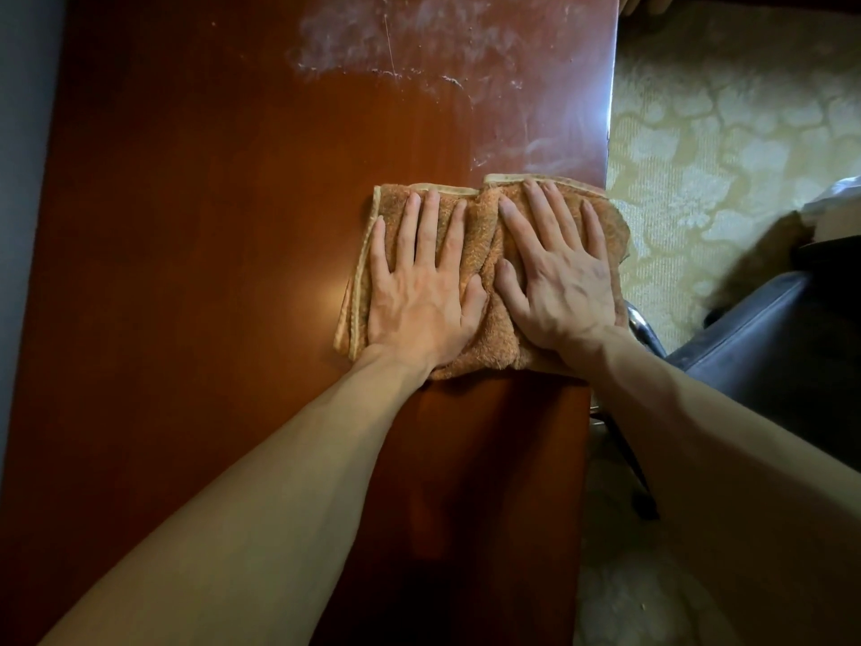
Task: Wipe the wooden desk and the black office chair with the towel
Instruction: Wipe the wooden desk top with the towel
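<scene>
towel (482,226) is lying folded on the wooden desk (209,272), close to the right edge, with one corner poking just past it over the patterned carpet (722,132). it looks like soft terry with a hemmed border, so we reckon it's light and floppy and will bunch up rather than hold a shape. there's already a ridge of cloth pushed up between our hands. no real need to grab it here imo: flat pressure on top should do, and the glossy desk should let it slide easily. keeping weight spread across the fold should stop it rolling under.

left hand (419,296) and right hand (559,282) are both palm down on the towel, side by side, fingers straight and a bit spread, pointing away from us, thumbs nearly meeting in the middle. nothing is curled round the cloth, it's just pressed flat, so no pinch at all. both forearms reach out long from the bottom of the view.

just beyond the towel's far hem there's a whitish dusty smear (419,39) running across the far part of the desk, so we'd guess that's where the push needs to go. the black office chair (768,347) sits off to the right beside the desk, nobody touching it. for that we'd probably scrunch the towel into one hand.
</scene>
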Tool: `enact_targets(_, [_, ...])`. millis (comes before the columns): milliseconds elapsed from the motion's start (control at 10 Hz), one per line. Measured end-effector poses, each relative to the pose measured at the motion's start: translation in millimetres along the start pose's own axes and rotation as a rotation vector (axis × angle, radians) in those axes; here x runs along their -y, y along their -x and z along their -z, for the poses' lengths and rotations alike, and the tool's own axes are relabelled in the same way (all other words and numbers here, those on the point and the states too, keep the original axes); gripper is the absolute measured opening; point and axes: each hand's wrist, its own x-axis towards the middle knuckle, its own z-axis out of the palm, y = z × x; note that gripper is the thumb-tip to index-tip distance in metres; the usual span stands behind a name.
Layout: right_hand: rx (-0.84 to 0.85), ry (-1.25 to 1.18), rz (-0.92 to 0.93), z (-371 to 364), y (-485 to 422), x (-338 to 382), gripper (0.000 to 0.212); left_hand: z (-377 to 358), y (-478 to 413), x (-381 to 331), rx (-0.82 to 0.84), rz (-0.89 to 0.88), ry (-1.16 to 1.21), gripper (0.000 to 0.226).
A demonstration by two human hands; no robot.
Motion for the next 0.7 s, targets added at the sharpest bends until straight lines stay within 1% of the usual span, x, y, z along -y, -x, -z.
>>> enact_targets(200, [-0.039, 0.000, -0.001, 0.3, -24.4, -7.7, 0.066, 3.9, -24.6, -1.5, -0.009, 0.015, 0.002, 0.077])
enact_targets(700, [-0.066, -0.015, -0.039, 5.1, -81.5, -25.3, 0.065, 9.3, -89.5, -3.0, -0.032, 0.036, -0.003, 0.076])
